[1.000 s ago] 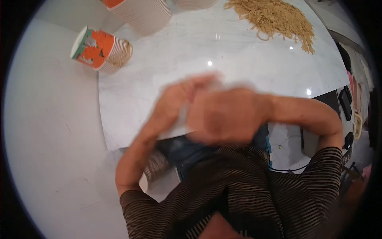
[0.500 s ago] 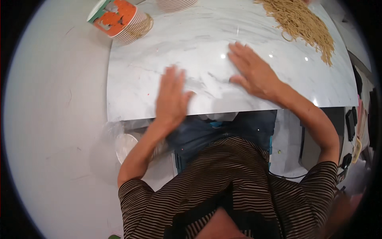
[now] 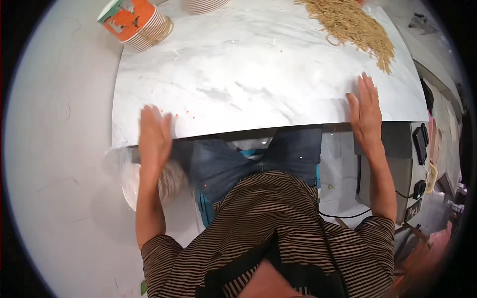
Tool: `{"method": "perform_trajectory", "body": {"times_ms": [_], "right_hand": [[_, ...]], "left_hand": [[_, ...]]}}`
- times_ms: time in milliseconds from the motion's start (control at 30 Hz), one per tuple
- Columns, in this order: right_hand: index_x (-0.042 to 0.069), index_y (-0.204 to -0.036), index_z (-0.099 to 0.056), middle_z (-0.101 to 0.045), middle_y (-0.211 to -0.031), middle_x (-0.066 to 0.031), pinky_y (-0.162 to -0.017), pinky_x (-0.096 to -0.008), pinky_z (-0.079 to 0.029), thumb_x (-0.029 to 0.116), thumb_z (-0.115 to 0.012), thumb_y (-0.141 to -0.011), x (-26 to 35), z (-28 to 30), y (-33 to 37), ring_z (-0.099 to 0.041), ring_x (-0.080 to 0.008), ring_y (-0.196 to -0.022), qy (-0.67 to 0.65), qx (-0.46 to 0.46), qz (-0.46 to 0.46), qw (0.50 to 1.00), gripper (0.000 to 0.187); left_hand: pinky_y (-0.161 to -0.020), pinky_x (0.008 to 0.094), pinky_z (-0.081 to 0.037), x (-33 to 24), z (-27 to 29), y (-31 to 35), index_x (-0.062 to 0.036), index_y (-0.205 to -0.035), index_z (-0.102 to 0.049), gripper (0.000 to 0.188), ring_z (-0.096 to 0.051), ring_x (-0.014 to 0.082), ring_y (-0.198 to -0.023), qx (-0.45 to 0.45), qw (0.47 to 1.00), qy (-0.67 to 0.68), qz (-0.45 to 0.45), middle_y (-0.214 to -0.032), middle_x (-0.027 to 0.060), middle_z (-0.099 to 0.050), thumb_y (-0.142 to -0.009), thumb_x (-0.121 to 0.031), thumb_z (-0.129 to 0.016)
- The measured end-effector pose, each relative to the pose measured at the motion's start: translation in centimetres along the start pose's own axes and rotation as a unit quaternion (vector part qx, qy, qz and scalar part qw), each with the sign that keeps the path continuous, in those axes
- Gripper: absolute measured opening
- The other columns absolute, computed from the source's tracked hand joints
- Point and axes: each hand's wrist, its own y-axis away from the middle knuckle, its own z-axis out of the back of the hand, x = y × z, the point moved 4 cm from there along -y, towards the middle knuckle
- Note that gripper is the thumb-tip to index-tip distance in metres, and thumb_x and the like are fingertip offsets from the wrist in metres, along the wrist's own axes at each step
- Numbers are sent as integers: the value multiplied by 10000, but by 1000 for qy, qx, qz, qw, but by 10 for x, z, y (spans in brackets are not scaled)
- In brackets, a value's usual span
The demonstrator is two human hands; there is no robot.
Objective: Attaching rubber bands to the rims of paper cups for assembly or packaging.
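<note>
My left hand (image 3: 155,135) is held at the front left edge of the white marbled table (image 3: 258,64), fingers stretched and nothing in it. At the table's front right, my right hand (image 3: 366,114) is likewise empty, its fingers straight and the thumb apart. Whether either palm touches the surface I cannot tell. A few small red specks (image 3: 187,112) show just right of my left hand. Beyond my right hand lies a pile of thin tan strands (image 3: 348,22), one of them a loop like a rubber band.
Stacked paper cups (image 3: 134,32), orange and green, lie tilted at the far left with tan bands round them. Another cup stack (image 3: 203,5) is cut off by the top edge. A bag-lined bin (image 3: 131,184) stands below the table's left corner; a grey cabinet (image 3: 390,174) is at right.
My hands have moved apart, the left one toward the table's left corner and the right one toward its right side. The view has shifted slightly, and more red specks show.
</note>
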Motion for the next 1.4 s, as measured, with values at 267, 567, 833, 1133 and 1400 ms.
{"method": "perform_trajectory", "body": {"times_ms": [267,567,833,1133,1400], "right_hand": [[-43,-1469,-482,-431,-1585,-244,-1241,-520,-296,160,-781,-878,74,-11,16,-391,-423,-1486,-87,60,126,986,693],[-7,-1432,-533,-542,-1502,-194,-1215,-547,-355,401,-756,-872,178,-12,21,-503,-403,-1411,-379,196,404,809,727],[-21,-1406,-558,-520,-1524,-221,-1233,-508,-339,266,-763,-893,138,-42,-17,-450,-393,-1452,-150,86,261,950,622],[50,-1435,-581,-565,-1506,-149,-1217,-514,-382,192,-707,-938,130,-9,15,-519,-359,-1417,-227,111,314,915,533],[14,-1426,-560,-530,-1536,-155,-1234,-512,-356,264,-797,-836,156,-16,23,-487,-364,-1438,-250,176,382,872,683]], "left_hand": [[-1232,500,-327,-145,-36,60,26,-1452,-528,579,-431,413,-1466,39,906,211,-364,-1550,249,-475,-927,-122,-722],[-1209,522,-333,-34,-1,11,121,-1397,-523,512,-438,514,-1412,-164,982,-2,-98,-1455,365,-510,-1043,-243,-593],[-1183,505,-389,-128,-19,57,46,-1337,-616,434,-514,422,-1393,-23,925,128,-356,-1454,253,-571,-969,-175,-683],[-1148,493,-424,-62,-25,14,59,-1344,-607,415,-537,463,-1352,-158,963,72,-206,-1403,288,-598,-1004,-172,-659],[-971,436,-565,-140,-28,75,-17,-1088,-749,256,-715,332,-1097,112,851,307,-412,-1155,144,-750,-845,-93,-773]]}}
